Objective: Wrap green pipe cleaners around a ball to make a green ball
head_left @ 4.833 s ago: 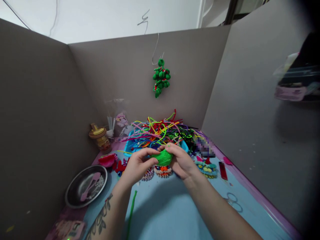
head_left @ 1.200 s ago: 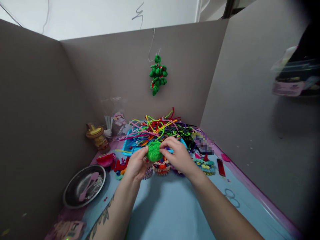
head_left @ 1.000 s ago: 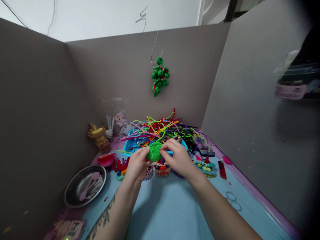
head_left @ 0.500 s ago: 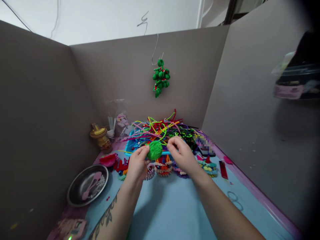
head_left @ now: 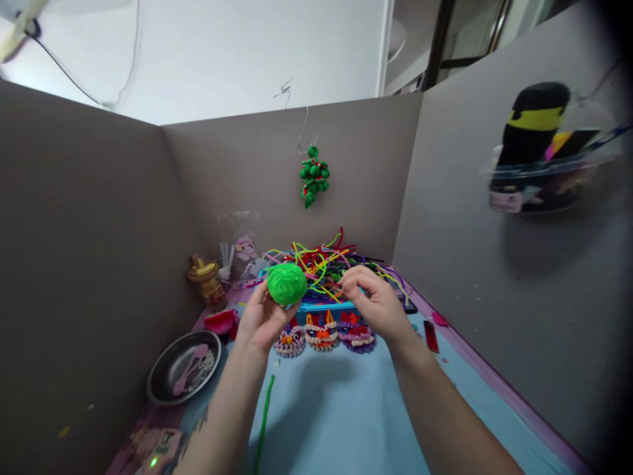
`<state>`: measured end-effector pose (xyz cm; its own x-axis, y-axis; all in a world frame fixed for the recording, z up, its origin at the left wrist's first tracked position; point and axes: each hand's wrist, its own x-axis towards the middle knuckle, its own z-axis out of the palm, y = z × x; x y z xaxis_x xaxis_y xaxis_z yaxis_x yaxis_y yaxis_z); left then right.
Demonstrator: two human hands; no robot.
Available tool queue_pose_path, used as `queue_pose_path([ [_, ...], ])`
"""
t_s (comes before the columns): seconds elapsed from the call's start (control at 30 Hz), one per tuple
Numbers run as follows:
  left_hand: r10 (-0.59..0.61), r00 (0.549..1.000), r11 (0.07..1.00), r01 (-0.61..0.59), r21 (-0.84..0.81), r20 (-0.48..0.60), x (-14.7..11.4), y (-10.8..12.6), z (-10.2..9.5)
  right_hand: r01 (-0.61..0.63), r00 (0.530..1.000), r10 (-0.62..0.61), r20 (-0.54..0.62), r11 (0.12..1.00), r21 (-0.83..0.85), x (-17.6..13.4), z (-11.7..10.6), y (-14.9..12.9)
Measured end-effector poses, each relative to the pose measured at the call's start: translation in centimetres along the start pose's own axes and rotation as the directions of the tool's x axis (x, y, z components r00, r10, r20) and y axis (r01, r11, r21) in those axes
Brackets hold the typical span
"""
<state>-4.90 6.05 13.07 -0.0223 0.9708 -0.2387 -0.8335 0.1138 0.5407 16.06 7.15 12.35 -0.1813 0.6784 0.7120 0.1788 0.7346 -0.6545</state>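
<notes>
A bright green, round, fuzzy coil (head_left: 287,284), which looks wound from pipe cleaner, is gripped in the fingertips of my left hand (head_left: 267,318). Its flat spiral side faces me. My right hand (head_left: 374,300) is apart from it to the right, thumb and fingers pinched together; whatever is in the pinch is too small to make out. Behind both hands a heap of coloured pipe cleaners (head_left: 316,260) fills a blue tray (head_left: 321,306). Below the hands lies a loose green pipe cleaner (head_left: 266,415) on the blue tabletop (head_left: 336,422).
Several colourful pipe-cleaner animal faces (head_left: 322,331) line the tray's front. A metal bowl (head_left: 158,389) with a pink spoon stands left, near a brown-and-yellow cup (head_left: 208,280). A green ornament (head_left: 314,175) hangs on the back panel, a filled pouch (head_left: 534,158) on the right panel.
My left hand has turned the green coil face-on and shifted left. My right hand has drawn away to the right. The view has tilted up and swung right, and the loose green pipe cleaner now shows.
</notes>
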Motion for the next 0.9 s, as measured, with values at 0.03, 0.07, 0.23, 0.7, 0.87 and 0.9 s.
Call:
queue_pose_path([
  [0.03, 0.022, 1.0, 1.0, -0.022, -0.003, -0.005, -0.5, 0.2, 0.3, 0.015, 1.0, -0.015, -0.014, 1.0, 0.009, 0.2, -0.2, -0.4],
  [0.07, 0.039, 0.999, 0.999, -0.039, -0.007, -0.015, -1.0, 0.5, 0.4, 0.023, 0.999, -0.022, -0.029, 1.0, 0.016, 0.5, -0.4, -0.7],
  [0.23, 0.029, 0.998, 0.994, -0.034, -0.101, -0.057, -3.8, 0.0, -2.5, -0.001, 0.999, 0.001, 0.038, 1.0, -0.001, 0.6, 0.2, -1.4],
  [0.7, -0.071, 0.984, 0.97, 0.106, -0.217, 0.162, -8.8, -4.9, -8.1, -0.083, 0.949, 0.063, 0.308, 0.995, 0.052, -8.6, 1.6, -3.3],
  [0.87, -0.061, 0.997, 0.997, 0.063, -0.04, 0.047, -9.1, -5.8, -7.2, -0.124, 0.952, 0.098, 0.289, 0.989, 0.074, -9.6, 1.8, -3.7],
  [0.9, -0.006, 1.0, 0.998, 0.004, 0.058, 0.024, -9.1, -6.2, -7.2, -0.139, 0.96, 0.119, 0.254, 0.988, 0.063, -9.8, 1.8, -3.7],
])
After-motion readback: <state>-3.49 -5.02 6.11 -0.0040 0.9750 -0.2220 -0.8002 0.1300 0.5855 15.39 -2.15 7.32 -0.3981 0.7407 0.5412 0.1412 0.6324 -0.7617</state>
